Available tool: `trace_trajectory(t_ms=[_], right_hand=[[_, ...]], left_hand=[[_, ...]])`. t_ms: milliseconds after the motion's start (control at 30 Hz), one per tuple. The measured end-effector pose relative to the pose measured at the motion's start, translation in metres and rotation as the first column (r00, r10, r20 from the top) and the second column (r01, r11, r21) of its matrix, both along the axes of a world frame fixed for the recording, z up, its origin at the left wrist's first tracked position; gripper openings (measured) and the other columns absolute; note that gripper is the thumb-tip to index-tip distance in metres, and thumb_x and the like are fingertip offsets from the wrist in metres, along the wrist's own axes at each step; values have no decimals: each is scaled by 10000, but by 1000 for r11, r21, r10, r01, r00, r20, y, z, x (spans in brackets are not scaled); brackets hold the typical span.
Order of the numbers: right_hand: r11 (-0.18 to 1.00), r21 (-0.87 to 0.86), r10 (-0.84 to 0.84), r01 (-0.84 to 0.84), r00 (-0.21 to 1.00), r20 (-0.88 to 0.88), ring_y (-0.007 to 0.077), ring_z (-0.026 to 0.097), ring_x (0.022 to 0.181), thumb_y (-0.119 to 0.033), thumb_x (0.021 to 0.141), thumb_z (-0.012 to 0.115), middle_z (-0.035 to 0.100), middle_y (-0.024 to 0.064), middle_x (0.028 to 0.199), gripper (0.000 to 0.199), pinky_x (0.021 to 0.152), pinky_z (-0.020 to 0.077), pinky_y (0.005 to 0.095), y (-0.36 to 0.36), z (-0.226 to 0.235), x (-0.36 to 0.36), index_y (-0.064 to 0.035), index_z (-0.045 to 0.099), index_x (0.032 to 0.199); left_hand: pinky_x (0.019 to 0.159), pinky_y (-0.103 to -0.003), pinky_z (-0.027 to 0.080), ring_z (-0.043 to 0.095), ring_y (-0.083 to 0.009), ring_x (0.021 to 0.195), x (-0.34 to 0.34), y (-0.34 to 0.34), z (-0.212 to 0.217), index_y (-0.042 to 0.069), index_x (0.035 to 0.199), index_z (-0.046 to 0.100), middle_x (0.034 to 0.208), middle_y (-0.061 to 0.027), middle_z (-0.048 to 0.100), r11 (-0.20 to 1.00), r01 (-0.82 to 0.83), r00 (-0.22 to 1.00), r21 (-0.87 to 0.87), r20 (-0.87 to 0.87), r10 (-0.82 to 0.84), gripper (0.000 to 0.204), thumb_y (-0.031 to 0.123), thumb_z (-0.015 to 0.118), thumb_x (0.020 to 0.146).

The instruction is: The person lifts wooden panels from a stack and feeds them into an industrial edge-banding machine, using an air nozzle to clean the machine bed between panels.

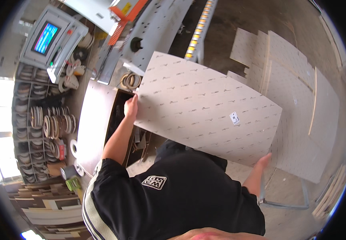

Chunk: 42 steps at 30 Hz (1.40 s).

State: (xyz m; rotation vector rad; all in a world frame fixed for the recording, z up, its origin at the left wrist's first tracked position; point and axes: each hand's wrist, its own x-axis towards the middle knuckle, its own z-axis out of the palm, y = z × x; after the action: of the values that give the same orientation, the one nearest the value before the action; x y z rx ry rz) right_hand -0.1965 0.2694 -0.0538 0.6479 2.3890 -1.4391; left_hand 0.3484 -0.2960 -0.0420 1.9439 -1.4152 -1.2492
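A large pale rectangular panel [197, 96] with a repeated printed pattern and a small white label [234, 118] spans the space in front of my body. My left hand [131, 107] is closed on its left edge, with the fingers mostly hidden behind or beneath the board. At the near right corner, my right hand [264, 160] grips the same panel, and its fingers are also largely out of sight. The panel's far left corner lies close to the grey machine [151, 36] and its roller track [199, 30].
Stacked pale panels [301, 116] lie to the right by a metal frame [287, 207]. A cabinet-like table [97, 124] stands left, near edging rolls [131, 81]. Further left are a control screen [45, 38], a rack of rolls [59, 125] and stacked boards [53, 216].
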Motion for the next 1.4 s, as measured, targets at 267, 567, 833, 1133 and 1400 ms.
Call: trace_trajectory(t_ms=[267, 567, 833, 1133, 1400], right_hand=[[951, -191, 267, -244, 958, 102, 301, 607, 1204, -516, 983, 575, 629, 166, 1336, 714, 1004, 488, 416, -22, 39, 59, 97, 560, 1348], [818, -69, 574, -571, 818, 42, 252, 641, 1094, -433, 977, 644, 647, 184, 1273, 639, 944, 508, 378, -12, 70, 52, 114, 587, 1302], [827, -62, 561, -558, 826, 47, 244, 649, 1075, -442, 982, 641, 668, 160, 1223, 611, 929, 511, 358, -9, 65, 46, 101, 604, 1260], [867, 36, 462, -498, 828, 318, 286, 522, 1304, -641, 949, 557, 523, 78, 1467, 756, 961, 451, 529, 1, 89, 61, -145, 438, 1508], [849, 28, 483, -527, 799, 359, 265, 498, 1307, -685, 936, 532, 513, 53, 1487, 785, 951, 433, 495, 6, 90, 61, -160, 437, 1511]], left_hand=[[1003, -472, 478, 619, -379, 1160, 49, -34, 101, 93, 1233, 677, 1181, -174, 688, 943, 263, 807, -206, 582, -98, 540, 535, 522, 966], [997, -427, 499, 636, -306, 1183, 39, 4, 66, 128, 1265, 660, 1235, -113, 695, 882, 346, 825, -319, 552, -124, 409, 366, 622, 934], [971, -435, 508, 658, -337, 1118, 150, -113, 80, 102, 1226, 672, 1181, -125, 704, 685, -91, 816, -723, 340, 468, 430, 329, 683, 861], [889, -436, 527, 691, -329, 1061, 177, -202, 84, 179, 1189, 707, 1102, -108, 745, 860, -215, 870, -463, 309, 384, 440, 480, 689, 869], [880, -325, 478, 650, -175, 961, 232, -149, 143, 87, 1096, 564, 1048, -74, 672, 470, -393, 912, -791, -399, 91, 181, 234, 637, 1022]])
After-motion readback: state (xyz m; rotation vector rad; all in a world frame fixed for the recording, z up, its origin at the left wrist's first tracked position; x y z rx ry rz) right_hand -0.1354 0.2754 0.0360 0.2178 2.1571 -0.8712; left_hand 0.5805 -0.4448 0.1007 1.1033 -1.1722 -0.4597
